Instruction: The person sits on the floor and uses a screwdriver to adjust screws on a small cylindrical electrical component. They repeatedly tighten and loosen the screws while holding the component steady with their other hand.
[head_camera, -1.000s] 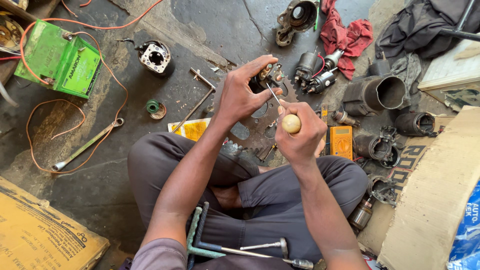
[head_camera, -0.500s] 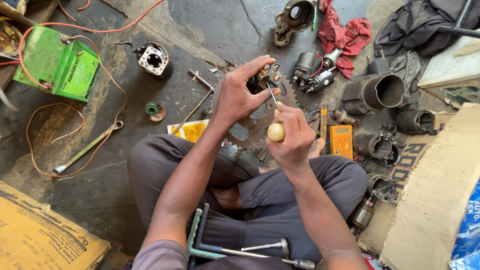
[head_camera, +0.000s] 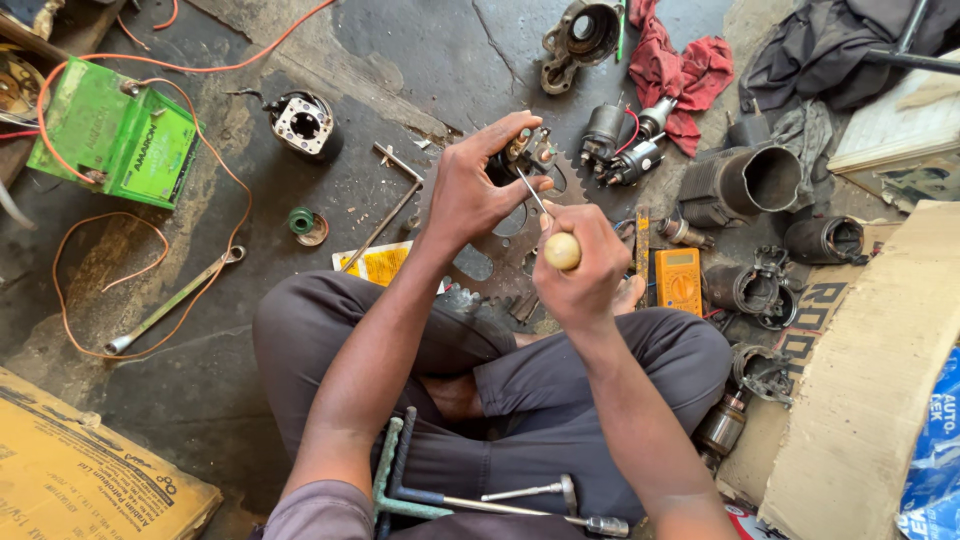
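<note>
Small metal part (head_camera: 528, 152) sits gripped in left hand (head_camera: 478, 190) fingers, held steady above the floor (head_camera: 420, 60) so the screwdriver (head_camera: 548, 225) tip can reach it. Right hand (head_camera: 578, 268) fingers wrap the yellow handle. Yellow multimeter (head_camera: 678, 280) lies just right of the part, green battery (head_camera: 112, 145) far left.

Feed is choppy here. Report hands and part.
Left hand grips small metal part. Right hand holds screwdriver, tip on part. Nothing blocking.

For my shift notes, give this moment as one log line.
left hand: holds small metal part | right hand: grips screwdriver, tip at part | seated cross-legged, floor
</note>
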